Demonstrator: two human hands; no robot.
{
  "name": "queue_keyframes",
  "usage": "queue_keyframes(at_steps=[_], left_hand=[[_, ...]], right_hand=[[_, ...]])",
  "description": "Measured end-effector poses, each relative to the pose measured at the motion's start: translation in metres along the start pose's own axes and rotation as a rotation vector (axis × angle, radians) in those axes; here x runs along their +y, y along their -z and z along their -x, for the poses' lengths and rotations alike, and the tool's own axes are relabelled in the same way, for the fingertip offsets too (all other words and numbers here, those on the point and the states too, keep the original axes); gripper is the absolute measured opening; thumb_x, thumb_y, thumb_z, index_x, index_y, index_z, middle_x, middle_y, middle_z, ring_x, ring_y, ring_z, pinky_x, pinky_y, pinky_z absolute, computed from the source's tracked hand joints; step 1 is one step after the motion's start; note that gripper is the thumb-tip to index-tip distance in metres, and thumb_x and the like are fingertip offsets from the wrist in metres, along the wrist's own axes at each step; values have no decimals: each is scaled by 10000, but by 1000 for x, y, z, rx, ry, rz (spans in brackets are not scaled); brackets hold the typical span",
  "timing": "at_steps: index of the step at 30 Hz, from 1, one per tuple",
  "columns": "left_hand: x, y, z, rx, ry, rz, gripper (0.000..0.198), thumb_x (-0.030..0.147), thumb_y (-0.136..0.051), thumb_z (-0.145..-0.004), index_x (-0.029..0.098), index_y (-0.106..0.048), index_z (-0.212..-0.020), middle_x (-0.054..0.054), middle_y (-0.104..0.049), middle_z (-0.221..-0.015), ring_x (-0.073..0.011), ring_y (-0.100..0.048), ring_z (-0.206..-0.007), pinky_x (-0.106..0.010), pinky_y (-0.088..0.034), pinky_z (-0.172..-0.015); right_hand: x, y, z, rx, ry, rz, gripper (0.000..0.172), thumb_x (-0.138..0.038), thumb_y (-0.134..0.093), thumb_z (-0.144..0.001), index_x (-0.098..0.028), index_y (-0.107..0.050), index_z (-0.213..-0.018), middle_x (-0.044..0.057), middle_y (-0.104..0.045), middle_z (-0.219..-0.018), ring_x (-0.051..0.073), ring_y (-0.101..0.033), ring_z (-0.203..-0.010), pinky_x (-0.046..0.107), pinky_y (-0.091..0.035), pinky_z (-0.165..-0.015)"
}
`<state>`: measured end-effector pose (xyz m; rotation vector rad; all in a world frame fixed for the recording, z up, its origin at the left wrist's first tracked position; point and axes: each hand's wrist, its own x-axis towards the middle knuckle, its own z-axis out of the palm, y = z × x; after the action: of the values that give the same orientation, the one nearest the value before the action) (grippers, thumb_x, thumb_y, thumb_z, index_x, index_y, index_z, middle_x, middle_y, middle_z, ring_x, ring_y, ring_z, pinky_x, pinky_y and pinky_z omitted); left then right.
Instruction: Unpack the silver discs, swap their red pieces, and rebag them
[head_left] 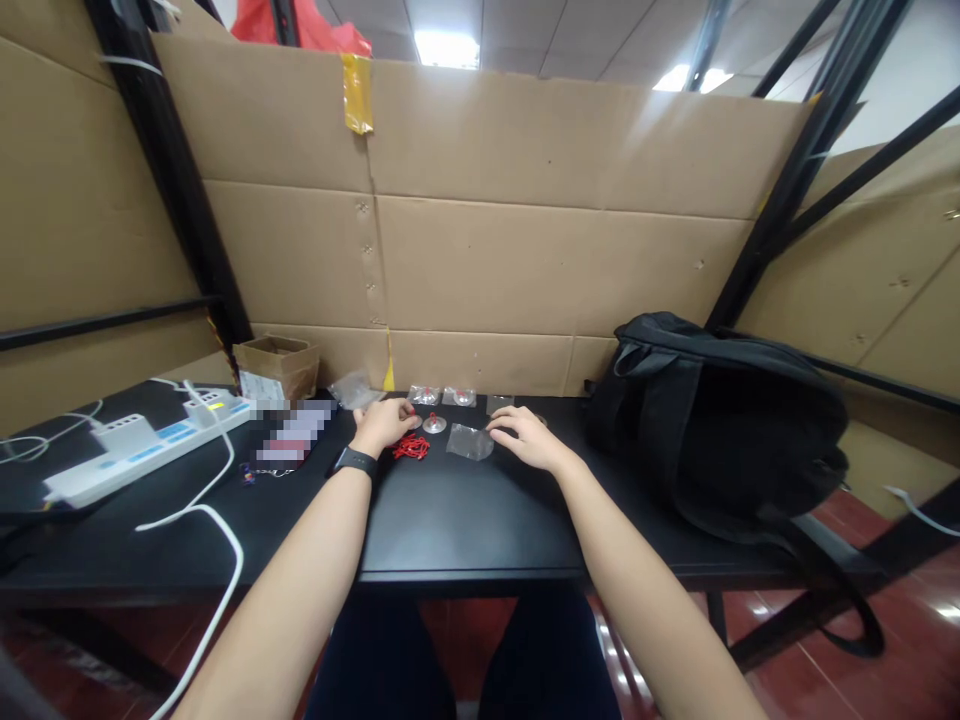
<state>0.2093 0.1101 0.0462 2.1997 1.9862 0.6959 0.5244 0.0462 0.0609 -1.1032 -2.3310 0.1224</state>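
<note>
My left hand (383, 424), with a dark watch on the wrist, is curled at a clear suction cup (412, 423) with red at its top; its fingers partly hide the cup and appear to grip it. Just right of it stands another clear suction cup (434, 424) with a red hook. Below the left fingertips lies a heap of red plastic hooks (411, 447). My right hand (519, 435) is open, fingers apart and palm down, its fingertips by the right edge of a small clear plastic bag (469, 442) flat on the table.
Two bagged suction cups (459, 397) and more clear film (352, 388) lie along the cardboard wall (480, 270). On the left are a small cardboard box (277, 365), a white power strip (150, 450) and cables. A black backpack (720, 420) stands on the right of the black table (472, 530).
</note>
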Motion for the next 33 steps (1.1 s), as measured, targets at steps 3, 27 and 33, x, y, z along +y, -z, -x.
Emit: queue_keyframes(at_steps=[3, 27, 33], left_hand=[[1, -1, 0, 6, -11, -17, 143, 393, -643, -808, 290, -723, -866, -28, -763, -977, -282, -635, -1036, -407, -328, -893], [58, -10, 10, 77, -413, 44, 140, 356, -635, -861, 277, -747, -833, -46, -721, -1095, -286, -527, -1152, -416, -306, -925], [55, -15, 6, -15, -410, 9, 335, 454, -509, -925, 318, -691, -1171, -48, -653, -1303, -301, -513, -1226, -423, -345, -942]], right_hand=[[7, 0, 2, -30, -42, 25, 214, -341, -569, -951, -244, -748, -1016, 87, -633, -1212, 239, -554, -1117, 412, -413, -1012], [1, -6, -4, 273, -71, -167, 210, -227, -656, -843, -243, -703, -1046, 55, -613, -1059, 205, -590, -1039, 351, -463, -899], [3, -5, -3, 261, -102, -143, 191, -230, -656, -845, -241, -707, -1029, 55, -616, -1057, 206, -592, -1014, 347, -459, -880]])
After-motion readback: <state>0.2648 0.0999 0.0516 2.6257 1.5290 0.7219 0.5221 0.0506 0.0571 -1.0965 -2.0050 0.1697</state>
